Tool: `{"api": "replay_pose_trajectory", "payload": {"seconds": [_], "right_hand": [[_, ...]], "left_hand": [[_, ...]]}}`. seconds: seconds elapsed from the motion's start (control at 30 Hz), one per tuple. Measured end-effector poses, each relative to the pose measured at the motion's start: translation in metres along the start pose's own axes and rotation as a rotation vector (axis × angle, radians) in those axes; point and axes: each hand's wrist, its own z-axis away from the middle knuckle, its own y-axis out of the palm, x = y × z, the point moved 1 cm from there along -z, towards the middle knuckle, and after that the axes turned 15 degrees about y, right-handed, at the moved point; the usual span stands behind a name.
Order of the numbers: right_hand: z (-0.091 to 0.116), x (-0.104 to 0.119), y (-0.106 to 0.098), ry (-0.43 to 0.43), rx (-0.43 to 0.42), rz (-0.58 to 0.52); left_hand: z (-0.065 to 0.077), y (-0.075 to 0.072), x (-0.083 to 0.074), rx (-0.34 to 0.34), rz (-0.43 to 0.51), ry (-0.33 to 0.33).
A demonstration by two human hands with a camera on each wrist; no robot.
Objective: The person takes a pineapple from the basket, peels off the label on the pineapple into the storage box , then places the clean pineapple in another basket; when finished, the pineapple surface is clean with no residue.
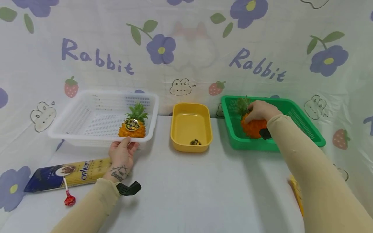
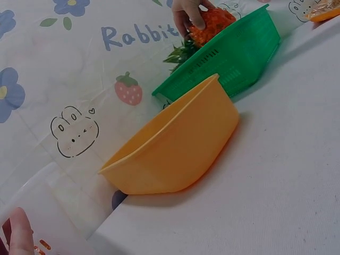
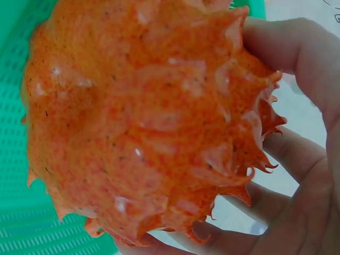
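Note:
With its thumb over the edge and fingers below, my left hand [image 1: 121, 158] pinches the front rim of a white plastic basket [image 1: 84, 137]. Inside that basket's right end stands a small pineapple [image 1: 132, 132] with a round label and green crown. On the right, my right hand [image 1: 262, 110] grips another pineapple [image 1: 251, 127] at a green basket [image 1: 247, 145]; its leafy crown points to the back left. The right wrist view shows this spiky orange pineapple [image 3: 138, 122] close up, thumb and fingers spread around it. Whether its underside touches the basket floor is hidden.
Between the baskets sits a yellow tub [image 1: 191, 148] with a dark, gold-printed label [image 1: 195, 142] in it. A pasta packet [image 1: 75, 173] and a red lollipop [image 1: 70, 199] lie at left. A yellow packet [image 1: 296, 192] is partly hidden by the right sleeve.

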Motion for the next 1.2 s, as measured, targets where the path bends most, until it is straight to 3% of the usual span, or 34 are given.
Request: {"api": "replay_pose_trajectory", "payload": {"seconds": [0.33,0.8,1.2], "right_hand": [[-0.011,0.011,0.013,-0.031,0.072,0.01],[-0.021,0.02,0.02,-0.017,0.086,0.085],[-0.022,0.025,0.023,-0.022,0.084,0.122]], "left_hand": [[-0.001,-0.001,0.0,-0.003,-0.004,0.02],[-0.002,-0.001,0.001,0.006,0.002,0.035],[-0.002,-0.002,0.0,0.016,-0.046,0.025]]}}
